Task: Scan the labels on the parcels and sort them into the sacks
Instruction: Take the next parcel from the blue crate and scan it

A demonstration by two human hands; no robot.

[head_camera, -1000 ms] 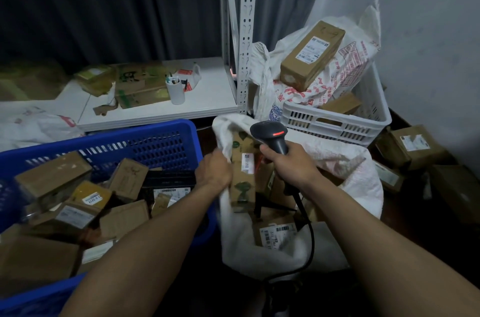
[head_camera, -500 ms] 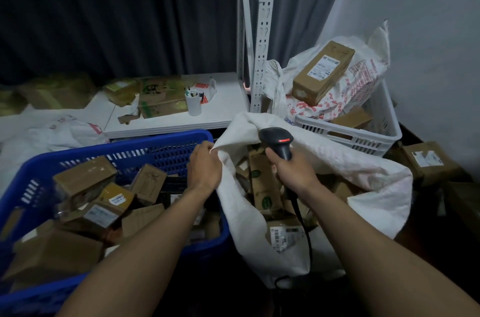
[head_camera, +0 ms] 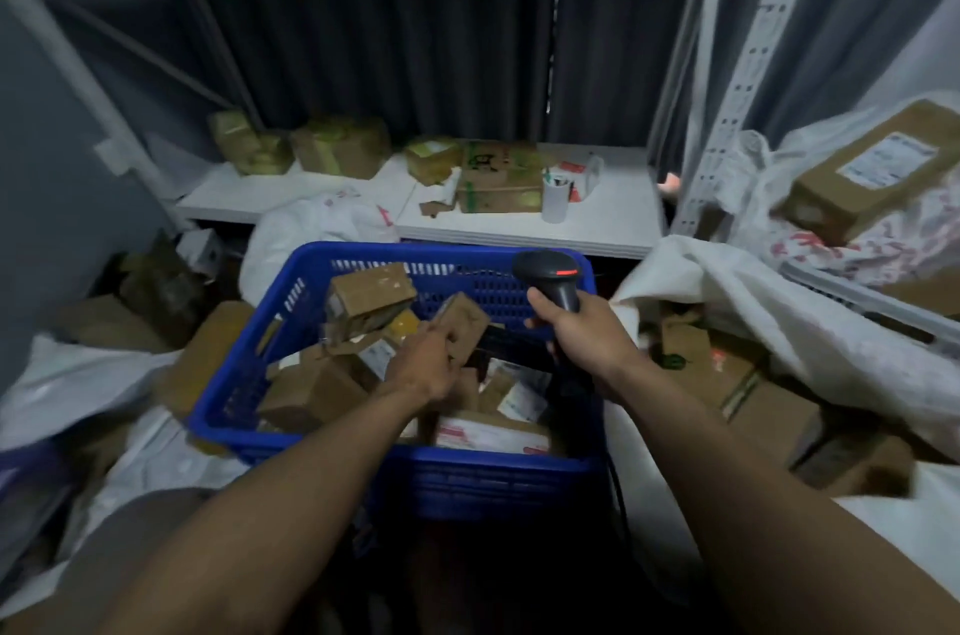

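Left hand (head_camera: 423, 366) touched small parcel (head_camera: 464, 322) in blue crate (head_camera: 467, 478), grip unclear; right hand (head_camera: 584, 343) clamped scanner (head_camera: 550, 273). Risks: one-handed lift slipping; label turned away, scan failing.

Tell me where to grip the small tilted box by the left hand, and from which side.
Probably pinch the small box across its narrow sides from above and the near left, where the left hand is. It leans on the pile in the blue crate, upper end free; the scanner in the right hand crowds its right.
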